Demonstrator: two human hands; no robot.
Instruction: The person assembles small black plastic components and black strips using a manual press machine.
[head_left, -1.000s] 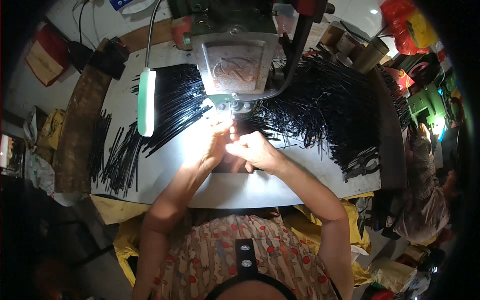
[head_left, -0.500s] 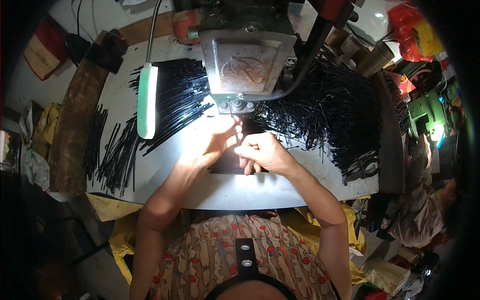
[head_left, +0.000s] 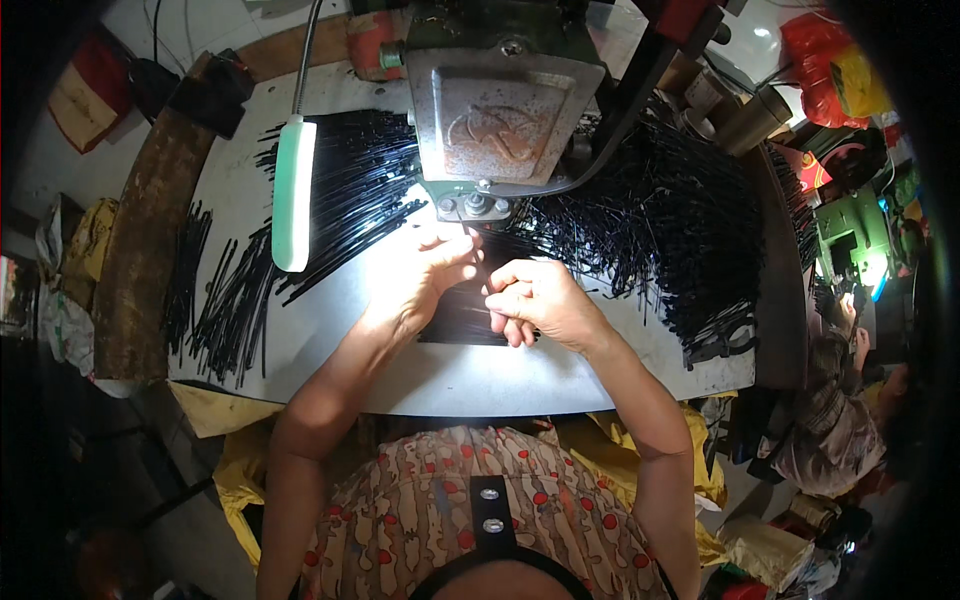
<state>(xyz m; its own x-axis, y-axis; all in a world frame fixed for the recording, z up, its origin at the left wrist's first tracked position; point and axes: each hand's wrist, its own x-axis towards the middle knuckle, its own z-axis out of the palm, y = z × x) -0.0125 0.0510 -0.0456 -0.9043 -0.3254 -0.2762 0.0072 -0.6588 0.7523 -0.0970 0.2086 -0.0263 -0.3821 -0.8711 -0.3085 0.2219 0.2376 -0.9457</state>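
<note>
Head-worn fisheye, downward onto hands [head_left: 548, 306]

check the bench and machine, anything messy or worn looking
The heap of black strips right of the machine looks messy, lying tangled and crossed; the black bundle on the left lies more nearly parallel. The machine's front plate has brown, rust-like patches.
</note>
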